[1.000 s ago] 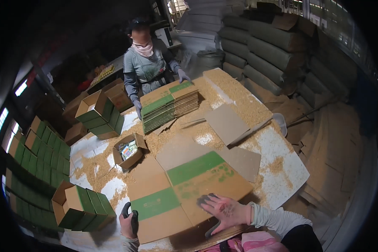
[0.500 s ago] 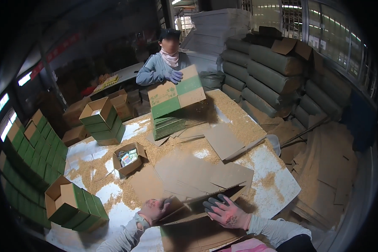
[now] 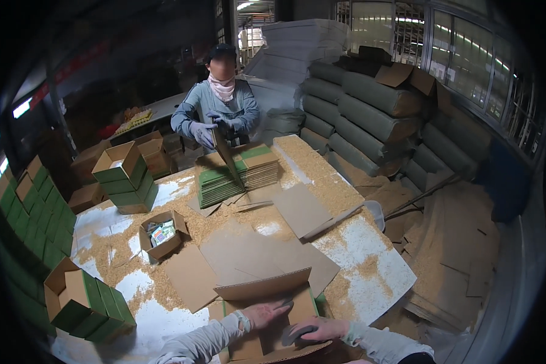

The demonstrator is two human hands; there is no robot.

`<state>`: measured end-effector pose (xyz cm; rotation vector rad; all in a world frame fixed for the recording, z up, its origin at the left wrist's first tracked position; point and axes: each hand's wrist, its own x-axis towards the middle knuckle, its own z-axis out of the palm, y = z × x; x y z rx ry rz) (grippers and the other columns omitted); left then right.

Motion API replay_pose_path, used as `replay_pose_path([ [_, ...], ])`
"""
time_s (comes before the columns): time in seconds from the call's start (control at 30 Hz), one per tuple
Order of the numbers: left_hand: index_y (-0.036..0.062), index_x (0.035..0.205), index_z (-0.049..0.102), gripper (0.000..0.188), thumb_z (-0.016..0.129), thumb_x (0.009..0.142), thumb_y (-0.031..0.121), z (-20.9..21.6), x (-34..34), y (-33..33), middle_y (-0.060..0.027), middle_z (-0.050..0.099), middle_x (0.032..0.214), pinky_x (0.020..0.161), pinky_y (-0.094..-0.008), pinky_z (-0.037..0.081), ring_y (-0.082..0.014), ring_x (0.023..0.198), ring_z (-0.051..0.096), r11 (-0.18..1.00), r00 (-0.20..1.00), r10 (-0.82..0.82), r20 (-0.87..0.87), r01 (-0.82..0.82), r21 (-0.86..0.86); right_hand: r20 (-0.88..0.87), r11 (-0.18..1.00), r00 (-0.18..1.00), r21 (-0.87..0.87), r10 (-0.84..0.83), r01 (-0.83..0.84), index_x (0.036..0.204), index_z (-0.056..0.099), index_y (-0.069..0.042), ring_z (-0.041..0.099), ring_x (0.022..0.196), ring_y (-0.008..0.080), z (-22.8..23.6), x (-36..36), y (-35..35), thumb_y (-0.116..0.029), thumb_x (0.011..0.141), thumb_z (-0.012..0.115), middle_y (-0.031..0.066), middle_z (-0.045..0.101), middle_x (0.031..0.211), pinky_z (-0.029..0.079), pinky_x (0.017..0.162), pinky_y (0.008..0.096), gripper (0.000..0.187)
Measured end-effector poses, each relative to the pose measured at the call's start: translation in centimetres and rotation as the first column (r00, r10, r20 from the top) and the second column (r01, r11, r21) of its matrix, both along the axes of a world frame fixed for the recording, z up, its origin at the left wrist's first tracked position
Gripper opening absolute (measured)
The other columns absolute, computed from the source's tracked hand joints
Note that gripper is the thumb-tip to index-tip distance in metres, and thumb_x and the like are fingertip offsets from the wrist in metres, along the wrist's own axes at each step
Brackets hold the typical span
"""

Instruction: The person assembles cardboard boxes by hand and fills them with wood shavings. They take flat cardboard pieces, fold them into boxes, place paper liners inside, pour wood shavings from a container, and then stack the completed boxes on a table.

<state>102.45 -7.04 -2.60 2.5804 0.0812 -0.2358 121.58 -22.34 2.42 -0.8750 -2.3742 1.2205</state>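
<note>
A brown cardboard box (image 3: 264, 287) with green on its outside stands opened up at the near edge of the table, its far wall or flap raised. My left hand (image 3: 267, 313), in a pale glove with dark fingertips, reaches into the box opening with its fingers stretched out flat. My right hand (image 3: 316, 330), gloved alike, lies over the opening to the right, fingers extended and apart from the left hand. Neither hand grips anything that I can see. What lies beneath the palms is partly hidden. Loose flat cardboard sheets (image 3: 242, 252) lie just beyond the box.
Across the table a co-worker (image 3: 221, 100) tilts a flat carton (image 3: 227, 155) over a stack of folded green-and-brown cartons (image 3: 261, 165). A small box of packets (image 3: 179, 239) sits mid-table amid scattered grain-like bits. Green-brown boxes (image 3: 91, 306) stand at left; stuffed sacks (image 3: 376, 115) at right.
My hands have moved from the box's upper edges down into its opening, closer together. The box now opens toward me. The co-worker's carton has swung from broad side to edge-on.
</note>
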Motion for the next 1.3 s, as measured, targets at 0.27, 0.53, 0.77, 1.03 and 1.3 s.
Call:
replay_pose_path([
  [0.27, 0.0056, 0.134, 0.033, 0.049, 0.046, 0.089, 0.021, 5.6, 0.5, 3.3, -0.0193, 0.037, 0.135, 0.101, -0.0327, 0.033, -0.0285, 0.120, 0.043, 0.903, 0.990, 0.121, -0.067, -0.138, -0.407, 0.205, 0.388, 0.348, 0.203, -0.915, 0.899, 0.135, 0.015, 0.008, 0.029, 0.128, 0.0346, -2.0, -2.0, 0.0, -0.037, 0.063, 0.077, 0.0267, 0.025, 0.138, 0.023, 0.106, 0.0390, 0.105],
  [0.53, 0.0055, 0.139, -0.014, 0.119, 0.077, 0.067, 0.031, 1.6, -12.2, 0.7, -0.0247, 0.030, 0.136, 0.103, -0.0361, 0.030, -0.0290, 0.130, 0.027, 0.509, 0.520, 0.838, 0.166, -0.635, -0.581, -0.088, 0.193, 0.197, 0.049, -0.977, 0.980, 0.131, 0.020, 0.013, 0.046, 0.113, 0.0363, -2.1, -2.4, -0.4, -0.037, 0.059, 0.079, 0.0296, 0.042, 0.124, 0.039, 0.094, 0.0358, 0.105],
  [0.77, 0.0113, 0.124, 0.043, 0.071, 0.078, 0.062, 0.011, 5.0, -12.9, -6.5, -0.0123, 0.043, 0.122, 0.089, -0.0387, 0.044, -0.0272, 0.109, 0.048, 0.536, 0.342, 0.843, 0.414, -0.600, -0.595, -0.492, 0.493, 0.078, -0.825, -0.867, 0.276, 0.088, 0.053, -0.004, 0.058, 0.080, 0.0131, 3.6, 2.0, 4.0, -0.033, 0.098, 0.032, 0.0061, 0.058, 0.087, 0.049, 0.074, 0.0276, 0.037],
  [1.03, -0.0030, 0.106, 0.054, 0.026, 0.054, 0.084, 0.011, 3.3, -12.5, 0.0, -0.0131, 0.060, 0.097, 0.071, -0.0297, 0.047, -0.0234, 0.085, 0.059, -0.245, -0.114, 0.969, -0.221, -0.599, -0.762, 0.029, 0.552, 0.567, -0.188, -0.823, 0.812, 0.110, 0.052, 0.000, 0.054, 0.098, 0.0314, -3.9, 0.4, 7.2, -0.033, 0.070, 0.068, 0.0192, 0.056, 0.099, 0.041, 0.087, 0.0354, 0.055],
  [1.3, -0.0029, 0.131, 0.037, 0.048, 0.051, 0.086, 0.005, 3.9, -9.9, -1.4, -0.0180, 0.050, 0.123, 0.093, -0.0312, 0.039, -0.0237, 0.108, 0.050, -0.282, -0.177, 0.933, -0.313, -0.901, -0.331, 0.427, -0.728, -0.673, 0.046, -0.605, 0.684, 0.139, 0.021, -0.006, 0.023, 0.127, 0.0410, -16.9, 35.5, 26.5, -0.064, 0.082, 0.037, 0.0289, 0.024, 0.137, 0.020, 0.103, 0.0474, 0.083],
])
